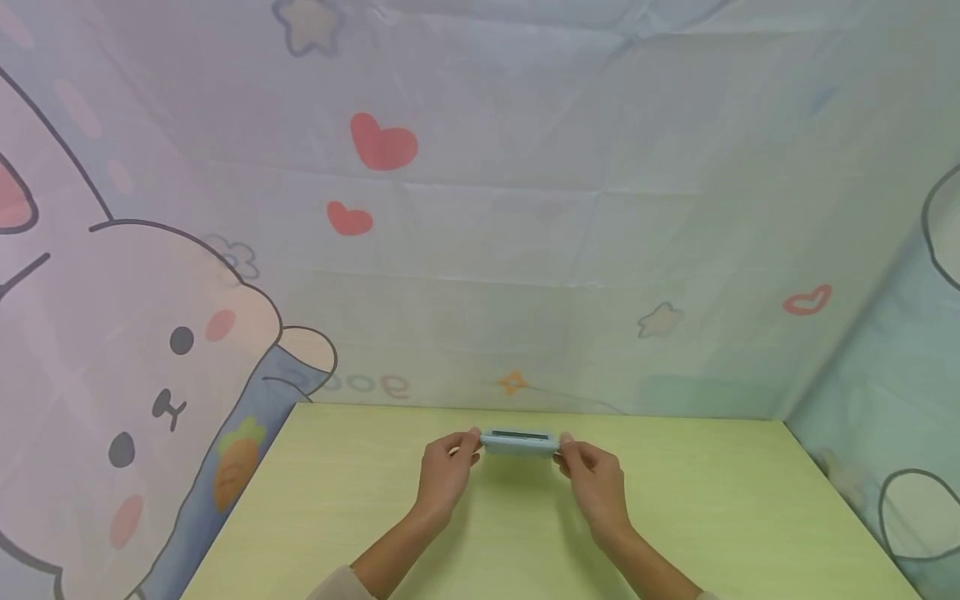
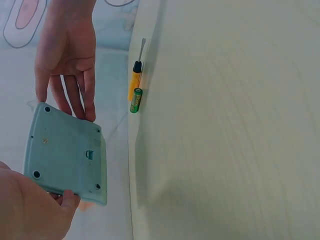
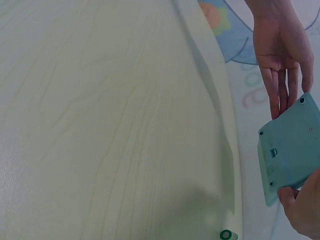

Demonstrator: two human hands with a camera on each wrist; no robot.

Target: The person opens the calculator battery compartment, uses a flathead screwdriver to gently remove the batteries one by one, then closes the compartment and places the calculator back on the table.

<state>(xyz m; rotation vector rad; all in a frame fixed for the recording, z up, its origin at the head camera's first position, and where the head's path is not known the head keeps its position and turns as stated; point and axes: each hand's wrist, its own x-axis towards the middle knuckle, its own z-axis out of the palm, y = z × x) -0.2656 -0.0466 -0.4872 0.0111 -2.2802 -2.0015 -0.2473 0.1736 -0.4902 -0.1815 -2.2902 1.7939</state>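
A light blue calculator is held up near the back of the table, its dark display strip facing up in the head view. My left hand pinches its left end between thumb and fingers. At the opposite end, the thumb and fingers of my right hand grip the edge. Both wrist views show the underside, with a round dark recess near each corner and a small battery-cover latch. In the left wrist view, a green battery lies against the yellow handle of a screwdriver on the table.
The pale yellow-green table ends at a back wall covered by a printed cloth with hearts and stars. A large cartoon rabbit is printed on the left side cloth. In the head view, the calculator and hands hide the battery and screwdriver.
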